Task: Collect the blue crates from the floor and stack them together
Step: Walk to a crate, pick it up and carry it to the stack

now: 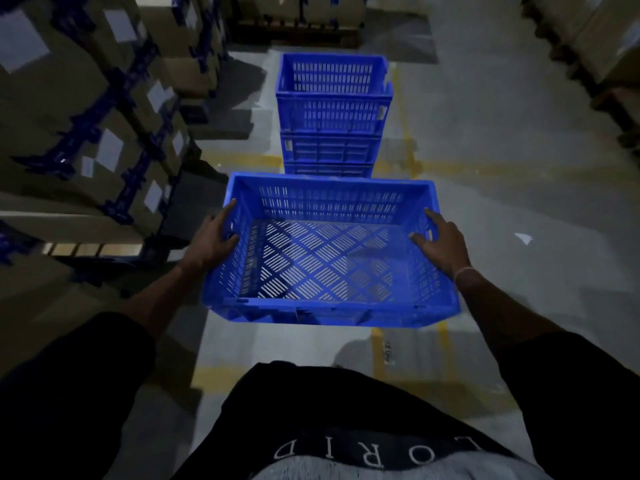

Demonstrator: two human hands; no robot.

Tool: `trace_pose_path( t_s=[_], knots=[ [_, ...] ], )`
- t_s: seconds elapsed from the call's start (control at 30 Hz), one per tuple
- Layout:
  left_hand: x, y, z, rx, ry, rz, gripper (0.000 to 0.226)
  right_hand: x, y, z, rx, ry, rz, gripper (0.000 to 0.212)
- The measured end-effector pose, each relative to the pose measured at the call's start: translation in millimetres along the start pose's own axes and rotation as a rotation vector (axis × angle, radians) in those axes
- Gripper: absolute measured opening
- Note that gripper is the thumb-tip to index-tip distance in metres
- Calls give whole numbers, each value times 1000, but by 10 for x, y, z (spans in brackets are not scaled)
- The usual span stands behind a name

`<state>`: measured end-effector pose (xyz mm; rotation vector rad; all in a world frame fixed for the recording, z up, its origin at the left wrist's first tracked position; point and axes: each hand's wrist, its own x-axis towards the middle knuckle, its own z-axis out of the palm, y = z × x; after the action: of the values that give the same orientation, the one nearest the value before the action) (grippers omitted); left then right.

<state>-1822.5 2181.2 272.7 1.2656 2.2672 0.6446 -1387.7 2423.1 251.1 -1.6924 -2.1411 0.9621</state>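
We carry a blue crate (330, 251) above the floor (502, 188), just short of the stack of blue crates (332, 112) standing beyond its far rim. Our left hand (211, 240) grips its left wall and our right hand (441, 242) its right wall — fingers (433, 216) spread along the rims, thumbs hooked inside. It is rigid plastic, rectangular, slotted through walls and base. Left of the stack rise taped cardboard boxes (86, 109).

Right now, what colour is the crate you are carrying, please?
Blue crate, clearest in the head view.
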Motion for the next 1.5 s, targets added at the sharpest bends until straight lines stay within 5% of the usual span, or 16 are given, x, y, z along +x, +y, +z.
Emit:
trace_pose_path(
  t_s=[0.7, 1.5],
  knots=[
    [4432, 437, -587, -9, 44, 75, 86, 4303, -1140, -540, -124, 57, -108, 74],
    [8105, 1160, -911, -18, 104, 146, 87, 8325, -2087, -606, 1, 91, -109, 70]
  ],
)
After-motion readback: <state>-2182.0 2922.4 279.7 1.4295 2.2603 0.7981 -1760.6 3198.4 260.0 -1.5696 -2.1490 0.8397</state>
